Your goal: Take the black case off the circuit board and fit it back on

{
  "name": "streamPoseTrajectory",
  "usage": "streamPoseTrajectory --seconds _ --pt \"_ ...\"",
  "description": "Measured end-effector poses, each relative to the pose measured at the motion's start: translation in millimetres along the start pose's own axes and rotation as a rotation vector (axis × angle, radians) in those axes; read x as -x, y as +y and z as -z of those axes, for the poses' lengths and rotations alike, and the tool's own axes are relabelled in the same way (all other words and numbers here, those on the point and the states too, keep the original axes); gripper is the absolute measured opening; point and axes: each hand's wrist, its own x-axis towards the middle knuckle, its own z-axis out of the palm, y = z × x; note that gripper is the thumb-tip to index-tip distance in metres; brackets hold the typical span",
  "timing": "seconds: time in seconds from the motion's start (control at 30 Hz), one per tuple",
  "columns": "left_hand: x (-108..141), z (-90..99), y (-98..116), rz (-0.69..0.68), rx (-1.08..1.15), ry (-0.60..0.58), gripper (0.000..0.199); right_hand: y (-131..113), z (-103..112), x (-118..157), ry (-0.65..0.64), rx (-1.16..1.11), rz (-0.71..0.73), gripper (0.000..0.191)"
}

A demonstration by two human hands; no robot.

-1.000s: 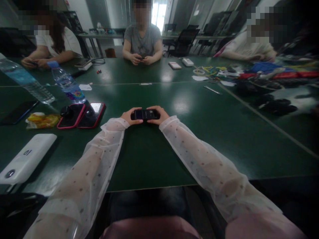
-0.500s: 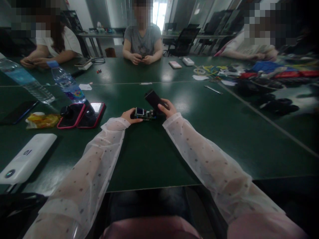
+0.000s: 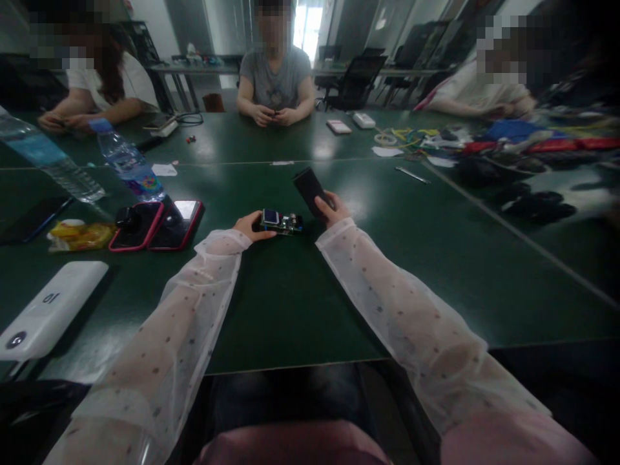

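Note:
Between the thumb and fingers of my left hand [image 3: 250,227] is a small circuit board [image 3: 285,223] with a little screen at its left end. It is held low over the green table [image 3: 290,303]; whether it touches the surface I cannot tell. My right hand [image 3: 333,210] grips a flat black rectangular case [image 3: 310,187], tilted with its far end up and to the left. The case is just right of and beyond the board, apart from it. Its underside is hidden from me.
Left of my hands lie two red-edged phones [image 3: 175,225], a yellow packet [image 3: 80,236], a white power bank [image 3: 53,307] and water bottles [image 3: 128,161]. Tangled cables [image 3: 421,137] and a thin metal tool [image 3: 411,175] are at the right. Several people sit across the table.
My right hand has moved the black case slightly right and up, away from the circuit board. My left hand stays where it was with the board.

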Motion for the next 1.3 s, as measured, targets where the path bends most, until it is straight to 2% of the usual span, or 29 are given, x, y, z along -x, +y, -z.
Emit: streamPoseTrajectory --seconds 0.17,0.23,0.4,0.63,0.8,0.93,1.13,1.3 --pt "0.0 0.8 1.9 0.015 0.017 0.013 0.065 -15.8 -7.8 18.4 -0.243 0.110 0.154 0.072" --pt "-0.2 0.6 1.9 0.020 0.032 0.015 0.065 -19.6 -11.7 23.2 -0.303 0.132 0.202 0.069" --pt "-0.5 -2.5 -1.7 0.025 0.073 0.038 0.066 -21.7 -17.7 28.8 -0.366 0.268 0.279 0.066" --pt "1.5 -1.2 -0.9 0.030 0.074 0.047 0.080 -10.8 -19.3 27.4 -0.439 0.441 0.380 0.058" --pt "0.8 -1.1 -2.2 0.015 0.085 0.037 0.066 -7.0 -18.2 24.0 -0.483 0.531 0.452 0.056" --pt "-1.3 -2.7 -4.4 -0.013 0.139 0.019 0.063 -8.6 -17.0 25.2 -0.507 0.522 0.419 0.057" --pt "0.4 -0.9 2.5 0.005 0.193 -0.027 0.065 -14.9 -19.9 31.9 -0.491 0.357 0.204 0.062" --pt "2.3 -0.2 7.3 0.009 0.181 -0.028 0.066 -16.1 -22.2 31.4 -0.474 0.273 0.112 0.059"
